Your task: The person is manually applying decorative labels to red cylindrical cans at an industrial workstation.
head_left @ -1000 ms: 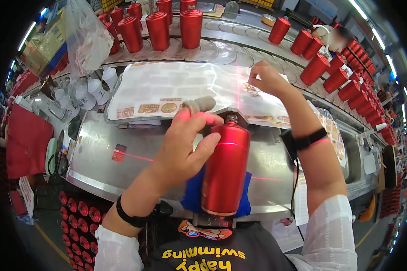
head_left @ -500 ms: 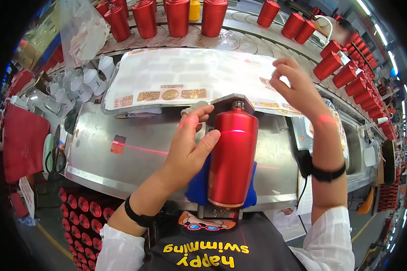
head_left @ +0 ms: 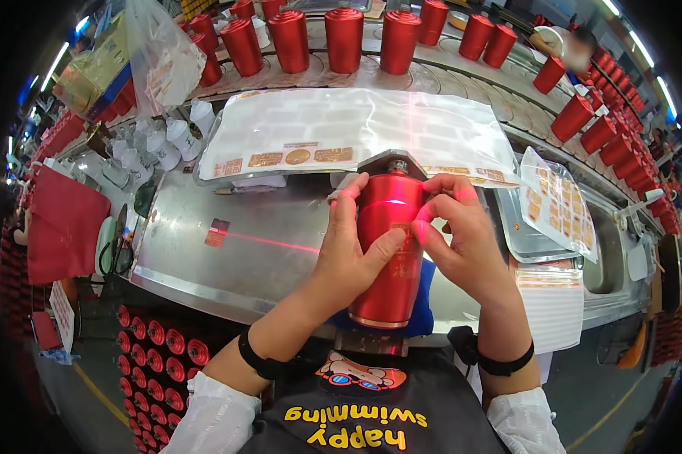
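Observation:
A red metal bottle [head_left: 390, 280] lies lengthwise on a blue cradle [head_left: 425, 306] at the near edge of the steel bench [head_left: 227, 242]. My left hand [head_left: 348, 253] wraps around its left side, thumb pressed on a small gold label on the bottle's top face. My right hand [head_left: 458, 238] rests against the right side, fingertips on the same label. A red laser line crosses the bottle near its shoulder and runs left across the bench.
Sheets of gold stickers [head_left: 356, 132] lie under clear plastic behind the bottle; another sticker sheet [head_left: 556, 204] sits in a tray at right. Several red bottles [head_left: 344, 38] stand on the curved conveyor beyond. White caps [head_left: 167, 136] and a red cloth [head_left: 65, 223] are at left.
My right hand has come back from the sticker sheets to the bottle's top face. The left hand shifted its grip so the thumb lies on the label.

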{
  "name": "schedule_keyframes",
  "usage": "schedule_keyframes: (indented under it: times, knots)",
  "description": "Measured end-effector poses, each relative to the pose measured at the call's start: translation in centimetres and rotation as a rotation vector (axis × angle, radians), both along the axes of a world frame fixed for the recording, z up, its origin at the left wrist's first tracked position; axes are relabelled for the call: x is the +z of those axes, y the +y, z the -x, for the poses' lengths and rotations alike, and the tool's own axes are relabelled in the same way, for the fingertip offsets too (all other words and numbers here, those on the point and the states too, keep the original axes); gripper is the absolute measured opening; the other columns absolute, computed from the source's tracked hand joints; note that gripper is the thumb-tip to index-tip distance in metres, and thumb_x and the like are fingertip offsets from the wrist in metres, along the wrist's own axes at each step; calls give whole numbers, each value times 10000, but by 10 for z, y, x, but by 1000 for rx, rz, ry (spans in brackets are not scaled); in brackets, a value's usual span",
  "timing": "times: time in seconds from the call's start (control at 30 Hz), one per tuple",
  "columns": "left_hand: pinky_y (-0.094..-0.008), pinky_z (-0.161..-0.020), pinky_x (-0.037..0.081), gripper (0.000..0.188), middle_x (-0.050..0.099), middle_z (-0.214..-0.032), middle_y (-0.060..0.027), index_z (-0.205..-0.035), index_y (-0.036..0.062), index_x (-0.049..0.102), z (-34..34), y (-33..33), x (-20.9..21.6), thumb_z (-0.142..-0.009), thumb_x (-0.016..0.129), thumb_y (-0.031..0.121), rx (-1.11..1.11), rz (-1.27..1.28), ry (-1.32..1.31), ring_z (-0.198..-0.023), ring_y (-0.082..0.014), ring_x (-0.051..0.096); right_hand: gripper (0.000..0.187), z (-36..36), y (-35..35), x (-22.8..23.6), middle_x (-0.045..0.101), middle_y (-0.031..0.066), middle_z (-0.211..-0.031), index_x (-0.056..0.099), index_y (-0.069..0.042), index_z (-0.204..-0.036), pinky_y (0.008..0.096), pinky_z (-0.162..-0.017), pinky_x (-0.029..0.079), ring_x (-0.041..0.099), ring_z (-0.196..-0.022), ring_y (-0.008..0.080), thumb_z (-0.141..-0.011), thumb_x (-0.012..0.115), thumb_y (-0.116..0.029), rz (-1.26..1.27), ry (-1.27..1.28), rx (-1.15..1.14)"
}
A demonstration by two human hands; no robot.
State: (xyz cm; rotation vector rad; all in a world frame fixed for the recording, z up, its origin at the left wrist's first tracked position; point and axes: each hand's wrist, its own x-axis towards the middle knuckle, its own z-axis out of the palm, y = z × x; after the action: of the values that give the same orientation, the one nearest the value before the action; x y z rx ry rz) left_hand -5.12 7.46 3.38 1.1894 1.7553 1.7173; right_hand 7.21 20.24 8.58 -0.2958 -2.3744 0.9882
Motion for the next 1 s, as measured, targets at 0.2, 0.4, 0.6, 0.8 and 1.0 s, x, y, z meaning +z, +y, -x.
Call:
schedule_keyframes:
  times: [0.2,0.4,0.6,0.8,1.0]
  knots:
    - [-348,-1055,308,736,364,-1384,-225,-1443,-46,142,-5,-1,-4,-945,536,327,-71,-63,-203,-1262,-258,400,80,-6,5,-19,529,151,-1112,591,-18,-860,329,-773,469,555,-954,240,-832,625,-85,192,-25,-70]
    - [-322,-1048,312,696,378,-1404,-180,-1470,-34,50,-5,0,-10,-998,417,323,-147,-124,-310,-1257,-218,410,345,-19,3,-50,499,202,-1313,500,22,-1259,328,-929,437,537,-1147,287,-950,509,-131,347,79,-71]
    - [-317,-1067,279,715,337,-1430,-186,-1467,-45,23,-14,8,-15,-1000,405,338,-152,-122,-262,-1287,-218,374,436,-28,3,-55,450,238,-1361,436,37,-1332,348,-1011,378,451,-1269,318,-975,495,-206,196,116,-28]
    - [-324,-1067,283,796,325,-1430,-202,-1465,-51,9,-15,10,-13,-966,483,350,-190,-197,-377,-1289,-233,375,524,-31,2,-48,463,239,-1343,401,45,-1356,347,-977,403,487,-1219,316,-950,544,-254,213,93,-32]
    - [-357,-1052,325,951,343,-1402,-245,-1458,-64,40,-14,8,-10,-846,649,334,-160,-55,-321,-1277,-278,405,703,-24,-8,-47,491,266,-1287,358,96,-1357,353,-925,440,535,-1145,318,-883,638,-341,244,29,-136]
